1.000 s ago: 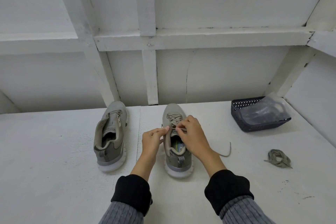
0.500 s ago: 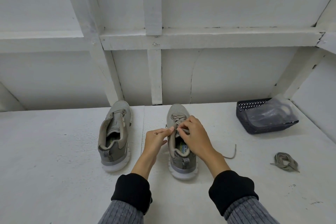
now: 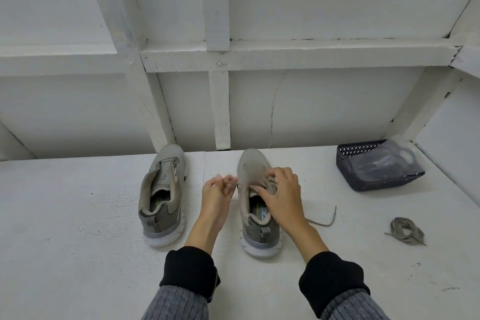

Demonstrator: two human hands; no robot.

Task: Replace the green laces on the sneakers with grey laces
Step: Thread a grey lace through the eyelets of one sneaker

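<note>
Here two sneakers (image 3: 162, 192), two hands (image 3: 284, 197), one loose lace bundle (image 3: 406, 234)

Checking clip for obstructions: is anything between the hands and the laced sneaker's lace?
Nothing visible. The right hand lies on the right sneaker at its lace; the left hand is beside it. The other sneaker stands apart.
</note>
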